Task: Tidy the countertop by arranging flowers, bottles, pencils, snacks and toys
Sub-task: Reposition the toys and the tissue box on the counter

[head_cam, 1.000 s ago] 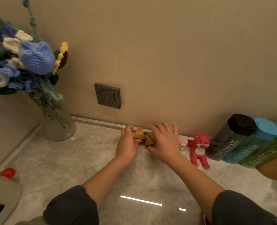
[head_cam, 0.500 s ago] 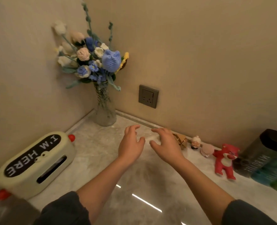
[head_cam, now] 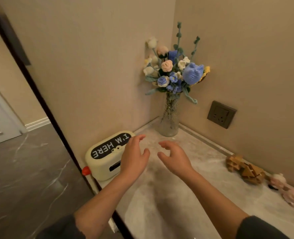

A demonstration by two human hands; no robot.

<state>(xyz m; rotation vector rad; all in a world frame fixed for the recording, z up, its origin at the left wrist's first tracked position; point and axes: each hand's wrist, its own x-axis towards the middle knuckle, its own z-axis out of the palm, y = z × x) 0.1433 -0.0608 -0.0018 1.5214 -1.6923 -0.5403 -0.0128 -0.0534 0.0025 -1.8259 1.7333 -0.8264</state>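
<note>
A glass vase (head_cam: 170,118) of crocheted blue, white and pink flowers (head_cam: 177,73) stands in the far corner of the marble countertop (head_cam: 186,195). My left hand (head_cam: 134,157) hovers open over the counter, partly in front of a cream box (head_cam: 103,157) labelled "I'M HERE". My right hand (head_cam: 174,156) is open too, fingers curled, a hand's width to the right. Neither holds anything. Along the back wall at the right lie two wooden puzzle toys (head_cam: 246,169) and small pink figures (head_cam: 287,190).
A grey wall socket (head_cam: 221,114) sits on the back wall right of the vase. The counter's left edge (head_cam: 91,183) drops to a dark marble floor (head_cam: 22,178). A red knob (head_cam: 86,170) sticks out from the cream box.
Both hands let go of the wooden puzzle toys and drew back left, open. The view swung left, so the vase and cream box came in and the bottles and red bear left the frame.
</note>
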